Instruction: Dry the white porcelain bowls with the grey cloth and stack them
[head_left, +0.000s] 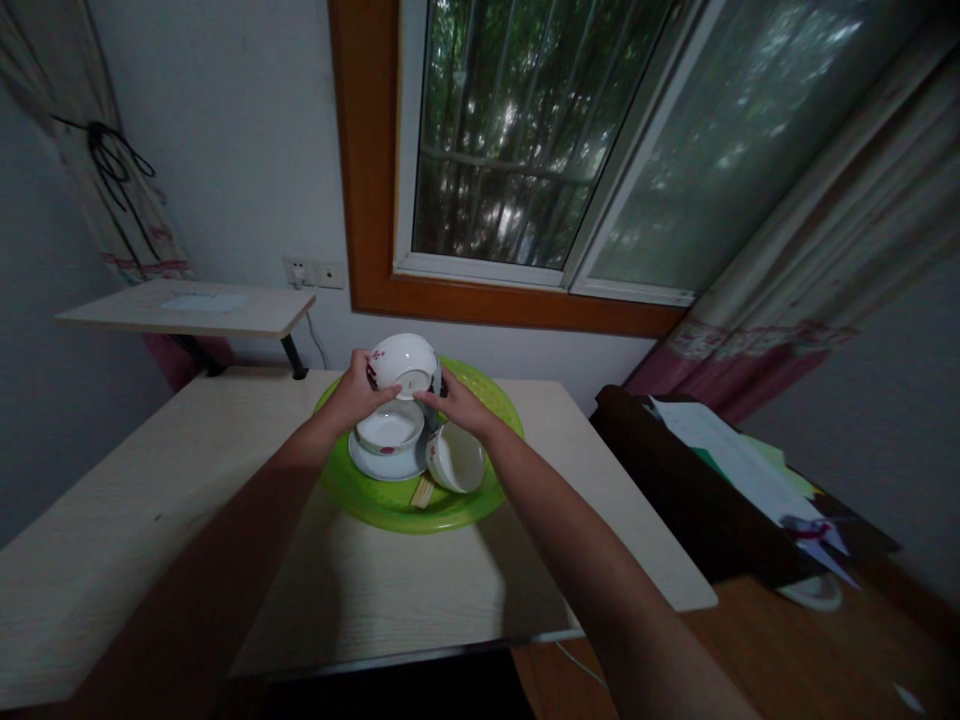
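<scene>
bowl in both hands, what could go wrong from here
The raised bowl, tilted between the left hand and right hand, could slip and chip the upright bowl on the plate below.
The tipped bowl, on its side on the green tray, might roll if knocked.
</scene>
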